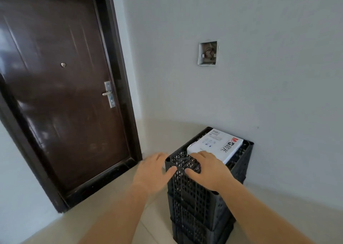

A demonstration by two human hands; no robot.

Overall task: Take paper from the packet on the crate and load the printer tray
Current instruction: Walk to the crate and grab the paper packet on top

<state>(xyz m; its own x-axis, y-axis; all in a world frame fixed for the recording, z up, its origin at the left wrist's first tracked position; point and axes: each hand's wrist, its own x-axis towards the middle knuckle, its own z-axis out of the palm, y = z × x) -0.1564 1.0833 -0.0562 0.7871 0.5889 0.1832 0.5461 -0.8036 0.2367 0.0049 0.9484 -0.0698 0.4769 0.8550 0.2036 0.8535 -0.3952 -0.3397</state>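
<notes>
A white paper packet [218,145] with red and black print lies flat on top of a stack of black perforated crates [196,199] by the wall. My right hand [206,168] is over the crate's near edge, fingers spread, fingertips touching the packet's near end. To the left of the crate's near corner, my left hand [154,171] is open with fingers apart, holding nothing. No printer is in view.
A dark brown door [55,87] with a metal handle [108,93] stands shut at the left. The pale wall behind the crates has an open electrical box [207,53]. Beige floor tiles [115,203] run between door and crates.
</notes>
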